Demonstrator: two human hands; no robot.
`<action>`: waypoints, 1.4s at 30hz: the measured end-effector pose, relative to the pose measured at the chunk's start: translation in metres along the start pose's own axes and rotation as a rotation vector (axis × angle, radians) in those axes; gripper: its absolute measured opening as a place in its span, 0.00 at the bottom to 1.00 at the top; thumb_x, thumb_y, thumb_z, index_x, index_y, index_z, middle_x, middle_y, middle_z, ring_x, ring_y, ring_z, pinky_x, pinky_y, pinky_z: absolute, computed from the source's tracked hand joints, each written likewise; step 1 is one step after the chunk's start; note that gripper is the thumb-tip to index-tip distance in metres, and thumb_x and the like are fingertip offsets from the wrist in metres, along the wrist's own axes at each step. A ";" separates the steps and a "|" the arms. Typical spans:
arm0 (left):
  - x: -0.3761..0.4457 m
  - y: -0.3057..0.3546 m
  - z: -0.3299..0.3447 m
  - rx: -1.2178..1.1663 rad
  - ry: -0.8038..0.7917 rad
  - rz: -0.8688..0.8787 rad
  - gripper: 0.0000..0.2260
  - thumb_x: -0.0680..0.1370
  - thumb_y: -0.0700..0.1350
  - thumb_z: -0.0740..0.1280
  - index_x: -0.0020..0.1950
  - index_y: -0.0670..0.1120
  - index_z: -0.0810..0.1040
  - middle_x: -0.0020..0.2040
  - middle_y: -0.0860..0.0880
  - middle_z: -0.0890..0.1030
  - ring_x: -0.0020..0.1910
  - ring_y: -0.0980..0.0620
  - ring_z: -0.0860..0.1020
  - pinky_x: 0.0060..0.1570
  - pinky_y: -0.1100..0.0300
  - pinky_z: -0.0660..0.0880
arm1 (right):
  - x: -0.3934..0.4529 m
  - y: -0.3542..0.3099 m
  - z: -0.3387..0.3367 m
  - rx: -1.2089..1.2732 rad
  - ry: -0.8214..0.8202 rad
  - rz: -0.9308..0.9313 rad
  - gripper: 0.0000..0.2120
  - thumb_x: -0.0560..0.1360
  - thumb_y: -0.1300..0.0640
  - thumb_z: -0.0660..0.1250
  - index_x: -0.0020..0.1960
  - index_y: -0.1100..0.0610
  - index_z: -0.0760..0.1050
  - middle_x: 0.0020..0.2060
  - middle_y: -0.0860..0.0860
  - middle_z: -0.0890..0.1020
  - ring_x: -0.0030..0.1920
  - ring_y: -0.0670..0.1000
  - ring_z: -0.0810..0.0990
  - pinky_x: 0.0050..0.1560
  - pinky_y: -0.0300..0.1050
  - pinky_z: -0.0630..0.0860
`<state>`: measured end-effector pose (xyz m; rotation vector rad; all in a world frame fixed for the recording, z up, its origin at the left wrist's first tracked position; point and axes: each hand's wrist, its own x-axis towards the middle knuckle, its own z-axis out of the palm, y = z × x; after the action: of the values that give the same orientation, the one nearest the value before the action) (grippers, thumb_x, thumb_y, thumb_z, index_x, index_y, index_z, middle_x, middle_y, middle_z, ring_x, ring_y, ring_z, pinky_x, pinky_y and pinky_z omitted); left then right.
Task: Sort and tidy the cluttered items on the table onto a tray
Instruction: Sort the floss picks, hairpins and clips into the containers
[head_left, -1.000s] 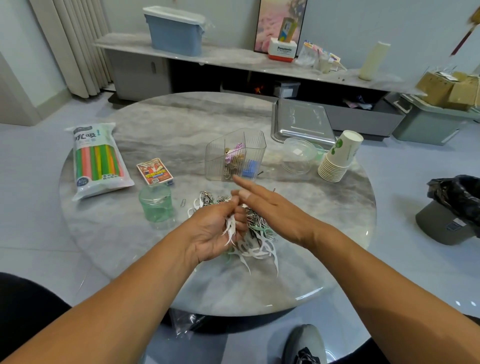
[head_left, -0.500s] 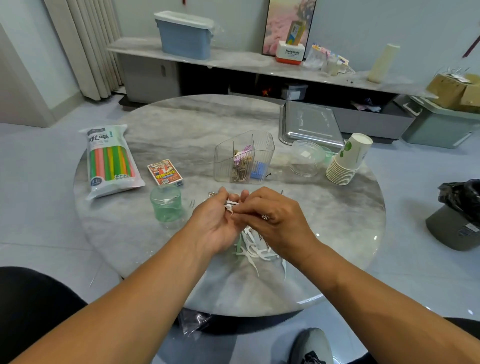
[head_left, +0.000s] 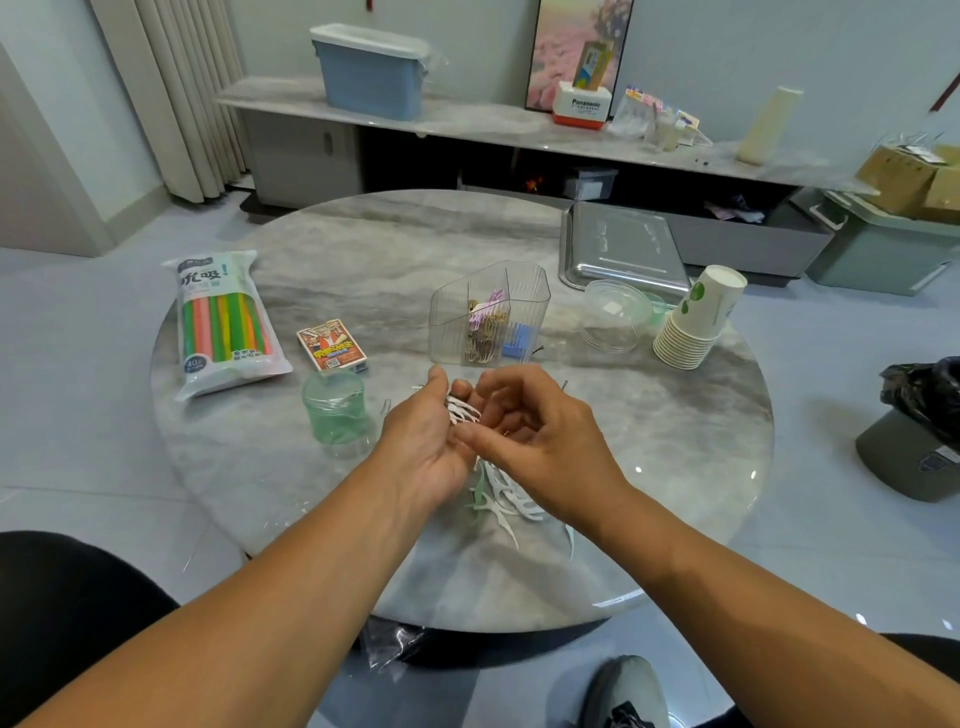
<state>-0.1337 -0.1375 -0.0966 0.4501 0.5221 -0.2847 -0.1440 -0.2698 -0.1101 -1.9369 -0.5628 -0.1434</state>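
Centrally, the left hand is turned palm-up with its fingers curled around a small bunch of white floss picks, whose ends project from between the fingers. The right hand lies directly beside it, fingers bent and fingertips meeting the left palm; whether they pinch a pick cannot be determined. Beneath both hands, a loose pile of white and pale green picks rests on the round marble table. Just left of the hands stands a green lidded jar, with a small card box behind it and a pack of coloured straws farther left. Beyond the hands stands a clear ribbed organiser holding clips and other small items. To its right are a clear plastic container and a tilted stack of paper cups. The metal tray sits at the far right edge of the table, well apart from the hands.
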 end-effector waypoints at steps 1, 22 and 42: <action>-0.001 0.000 0.000 0.024 0.003 -0.001 0.20 0.85 0.58 0.54 0.43 0.45 0.72 0.37 0.43 0.82 0.36 0.43 0.83 0.43 0.43 0.81 | -0.001 -0.001 0.001 0.032 -0.030 0.061 0.24 0.68 0.50 0.81 0.60 0.46 0.75 0.45 0.43 0.82 0.43 0.48 0.83 0.43 0.43 0.82; -0.022 0.038 0.000 0.472 -0.014 0.098 0.20 0.85 0.51 0.60 0.71 0.40 0.70 0.67 0.36 0.77 0.66 0.42 0.76 0.70 0.50 0.71 | 0.040 -0.004 -0.005 0.450 0.193 0.348 0.04 0.72 0.69 0.76 0.44 0.62 0.84 0.40 0.58 0.87 0.38 0.54 0.85 0.45 0.45 0.84; 0.009 0.073 -0.102 1.209 0.299 0.749 0.53 0.65 0.39 0.83 0.79 0.55 0.54 0.66 0.49 0.75 0.58 0.53 0.78 0.49 0.65 0.73 | 0.047 -0.007 -0.002 0.788 0.129 0.671 0.06 0.71 0.69 0.75 0.48 0.68 0.83 0.41 0.61 0.86 0.39 0.53 0.87 0.39 0.36 0.82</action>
<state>-0.1416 -0.0262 -0.1553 1.8305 0.3861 0.2419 -0.1057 -0.2543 -0.0872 -1.2353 0.1410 0.3359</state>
